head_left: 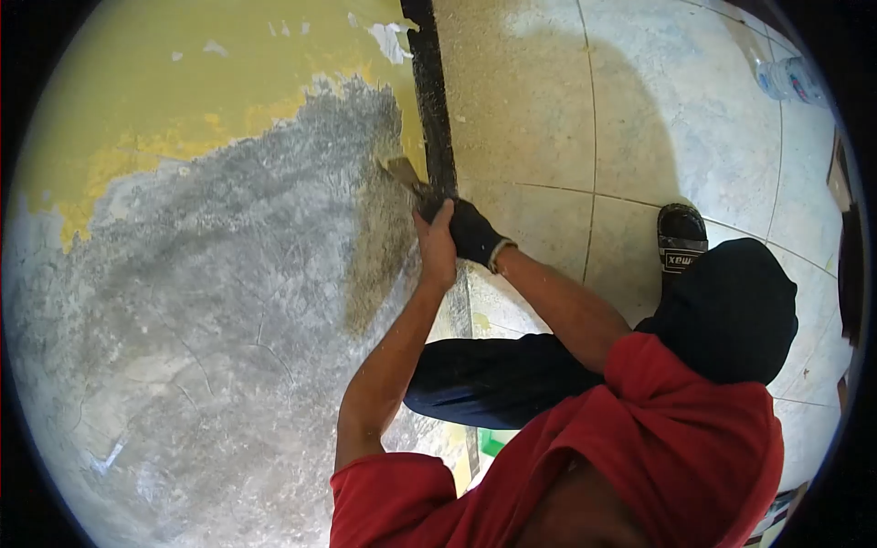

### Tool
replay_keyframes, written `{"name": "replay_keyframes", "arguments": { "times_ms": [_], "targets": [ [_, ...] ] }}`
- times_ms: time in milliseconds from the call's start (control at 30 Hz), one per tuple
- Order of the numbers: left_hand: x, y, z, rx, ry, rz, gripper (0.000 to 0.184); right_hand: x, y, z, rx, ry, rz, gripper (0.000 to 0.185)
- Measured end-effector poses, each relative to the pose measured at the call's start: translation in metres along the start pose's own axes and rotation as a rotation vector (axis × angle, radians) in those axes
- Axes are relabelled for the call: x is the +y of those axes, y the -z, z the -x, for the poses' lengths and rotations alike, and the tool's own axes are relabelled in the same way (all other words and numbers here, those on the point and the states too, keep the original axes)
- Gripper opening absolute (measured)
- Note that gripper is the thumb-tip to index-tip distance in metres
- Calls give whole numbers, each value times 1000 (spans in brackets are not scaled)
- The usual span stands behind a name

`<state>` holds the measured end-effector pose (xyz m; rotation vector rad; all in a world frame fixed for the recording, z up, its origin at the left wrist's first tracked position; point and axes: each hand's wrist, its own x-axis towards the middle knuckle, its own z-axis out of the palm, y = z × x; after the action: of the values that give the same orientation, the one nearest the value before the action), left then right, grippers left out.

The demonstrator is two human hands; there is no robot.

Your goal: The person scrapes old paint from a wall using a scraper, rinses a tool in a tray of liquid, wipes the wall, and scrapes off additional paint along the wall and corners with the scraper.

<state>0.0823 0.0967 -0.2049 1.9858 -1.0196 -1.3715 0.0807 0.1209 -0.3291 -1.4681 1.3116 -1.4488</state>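
A scraper (404,172) with a flat blade rests against the wall (219,301), at the border of the bare grey plaster near a dark strip (429,100). My right hand (473,232), in a black glove, is closed around its handle. Bare and closed, my left hand (437,245) presses in beside the glove at the handle, its thumb lying up along it. The glove and fingers hide most of the handle. Yellow-green paint (210,82) with a ragged, peeling edge covers the wall above the grey patch.
Pale floor tiles (521,100) with dust lie right of the dark strip. A clear plastic bottle (791,80) is at the upper right. My bent knee (493,379) in dark trousers is below my hands, and a black slipper (681,239) stands on the tiles.
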Motion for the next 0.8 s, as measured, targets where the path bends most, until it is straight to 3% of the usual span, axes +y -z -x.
{"name": "replay_keyframes", "arguments": {
  "times_ms": [67,133,167,200,267,333,400,467,500,600,633,667,733,800],
  "targets": [
    [3,-2,0,-100,-29,-9,66,5,4,-13,67,-21,-80,32],
    [12,-5,-17,-124,-23,64,65,21,-4,-22,-77,21,124,36],
    [25,-14,-17,-97,15,51,63,14,20,-40,-224,-142,-47,39],
    [33,-22,-19,-86,40,43,61,11,19,-33,-230,-143,-51,39],
    [13,-13,-16,-118,-27,-10,56,3,24,-23,-72,-181,-454,39],
    [8,-10,3,-56,-10,-7,64,-18,36,-24,-145,-111,-127,43],
    [35,-19,-10,-64,37,18,63,2,11,-36,13,-109,-148,43],
    [67,-42,-32,-177,92,61,61,72,-3,-67,-32,107,169,33],
    [64,-44,-35,-178,93,56,61,58,25,-98,-125,-95,-328,41],
    [45,-68,-36,-112,-12,18,57,38,69,-73,-41,-57,-303,39],
    [32,-62,-25,-54,-49,7,58,47,35,-64,131,23,-427,37],
    [26,-56,-17,4,-89,-4,59,11,73,-59,-123,-144,-267,36],
    [36,-48,-28,-58,-75,29,65,22,42,-66,97,-26,-18,36],
    [56,-54,-41,-56,-51,54,67,30,60,-88,-34,-18,-44,34]
  ]
}}
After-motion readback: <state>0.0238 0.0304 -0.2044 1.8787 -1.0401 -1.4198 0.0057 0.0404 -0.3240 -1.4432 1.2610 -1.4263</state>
